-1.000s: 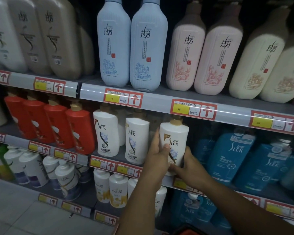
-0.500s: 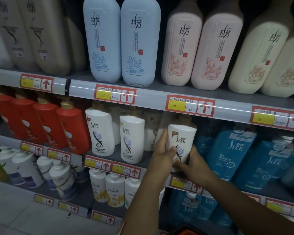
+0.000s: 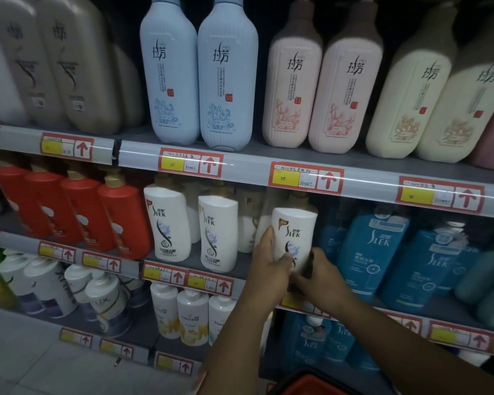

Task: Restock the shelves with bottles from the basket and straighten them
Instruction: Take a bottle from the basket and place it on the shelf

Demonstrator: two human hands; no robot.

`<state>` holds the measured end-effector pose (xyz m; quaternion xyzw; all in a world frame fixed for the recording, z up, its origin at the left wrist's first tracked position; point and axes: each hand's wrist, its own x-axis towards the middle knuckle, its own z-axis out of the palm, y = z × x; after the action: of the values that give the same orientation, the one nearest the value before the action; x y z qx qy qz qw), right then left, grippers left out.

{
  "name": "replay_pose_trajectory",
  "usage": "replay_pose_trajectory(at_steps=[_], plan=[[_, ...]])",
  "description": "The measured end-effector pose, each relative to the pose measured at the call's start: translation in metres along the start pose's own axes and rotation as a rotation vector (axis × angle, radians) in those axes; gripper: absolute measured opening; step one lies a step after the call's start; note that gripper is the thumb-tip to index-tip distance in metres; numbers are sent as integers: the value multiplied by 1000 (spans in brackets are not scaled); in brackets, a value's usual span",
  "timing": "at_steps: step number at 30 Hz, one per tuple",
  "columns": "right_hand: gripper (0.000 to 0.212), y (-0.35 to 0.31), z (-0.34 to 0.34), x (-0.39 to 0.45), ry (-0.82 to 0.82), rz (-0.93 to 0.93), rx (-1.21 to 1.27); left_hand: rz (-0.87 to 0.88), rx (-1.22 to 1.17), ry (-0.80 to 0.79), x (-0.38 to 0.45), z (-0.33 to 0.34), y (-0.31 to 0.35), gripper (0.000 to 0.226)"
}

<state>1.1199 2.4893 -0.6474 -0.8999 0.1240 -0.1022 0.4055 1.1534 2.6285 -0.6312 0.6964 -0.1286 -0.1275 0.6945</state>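
Head view, held bottle: a white SLEK bottle stands at the middle shelf, tilted a little, label facing out, gripped low on both sides.
Head view, left hand: the left hand wraps the bottle's left side, fingers curled behind it and thumb lying across the lower front.
Head view, right hand: the right hand holds the bottle's lower right edge, fingers pressed together around the base; the fingertips are hidden.
Head view, neighbours: two more white SLEK bottles stand upright to the left, apart from the held one; blue SLEK refill pouches stand just to its right.
Head view, further left: red bottles in a row on the same level.
Head view, upper shelf: pale blue bottles, pink bottles and cream bottles in pairs.
Head view, basket: a red basket shows at the bottom edge, near the forearms; its contents cannot be seen.
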Motion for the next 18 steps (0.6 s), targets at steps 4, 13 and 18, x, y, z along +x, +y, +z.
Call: replay_pose_trajectory(at_steps=[4, 13, 18], plan=[[57, 2, -9, -26, -9, -99, -142, 82, 265, -44, -27, -5, 5, 68], [53, 7, -49, -108, -54, -230, -676, 485, 973, -86, -73, -9, 3, 61], [57, 27, -88, -182, -165, -131, -834, 539, 1263, -184, -112, 11, -1, 54]])
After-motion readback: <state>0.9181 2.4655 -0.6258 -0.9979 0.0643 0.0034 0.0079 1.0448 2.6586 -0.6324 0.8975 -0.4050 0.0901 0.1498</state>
